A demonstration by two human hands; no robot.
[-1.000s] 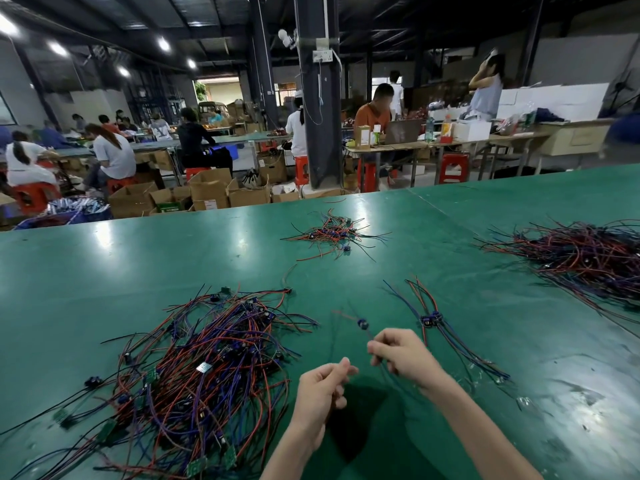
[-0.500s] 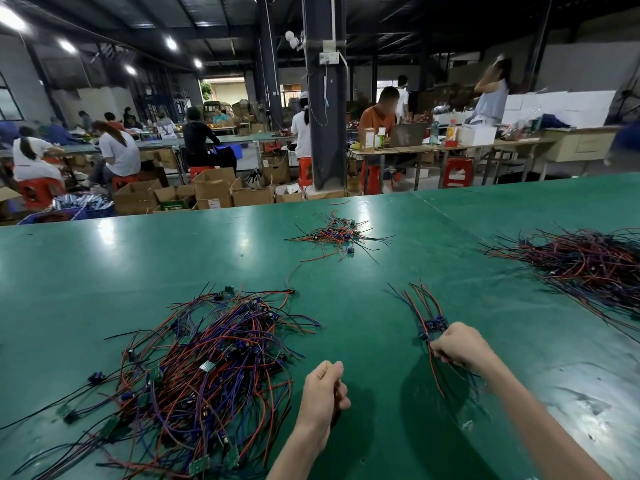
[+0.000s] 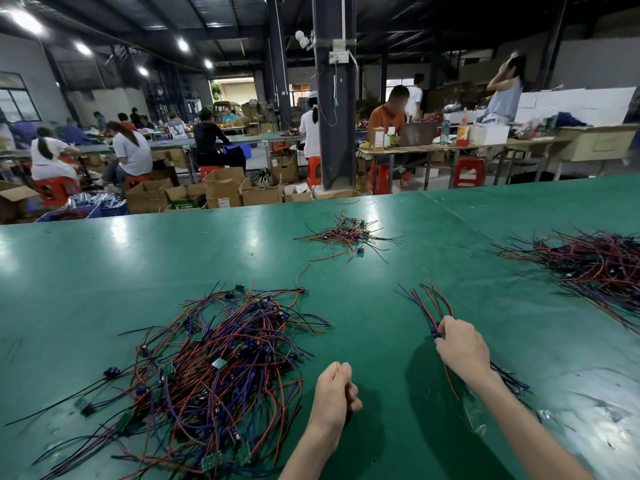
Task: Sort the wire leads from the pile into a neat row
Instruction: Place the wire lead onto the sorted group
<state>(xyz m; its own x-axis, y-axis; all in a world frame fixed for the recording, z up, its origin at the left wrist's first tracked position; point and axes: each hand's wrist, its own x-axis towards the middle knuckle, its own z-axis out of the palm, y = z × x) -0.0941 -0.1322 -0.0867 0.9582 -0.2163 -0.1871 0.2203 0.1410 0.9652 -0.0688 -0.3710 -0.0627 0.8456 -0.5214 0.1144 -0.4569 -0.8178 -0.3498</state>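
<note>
A big tangled pile of red, blue and black wire leads (image 3: pixel 221 368) with small green boards lies on the green table (image 3: pixel 86 271) at the near left. To the right lies a small aligned bunch of leads (image 3: pixel 427 306). My right hand (image 3: pixel 462 348) rests on that bunch, its fingertips pinching the leads at their blue connectors; the leads' near ends run under my wrist. My left hand (image 3: pixel 334 393) hovers near the pile's right edge with curled fingers and holds nothing that I can see.
A smaller heap of leads (image 3: pixel 346 233) lies farther back in the middle. A large dark heap (image 3: pixel 588 261) sits at the right. A clear plastic bag (image 3: pixel 478 417) lies under my right forearm. Beyond the table's far edge are cardboard boxes, stools and seated workers.
My right hand has carried one lead from in front of me rightward and set it down on the small bunch. My left hand let go and stayed near the pile.
</note>
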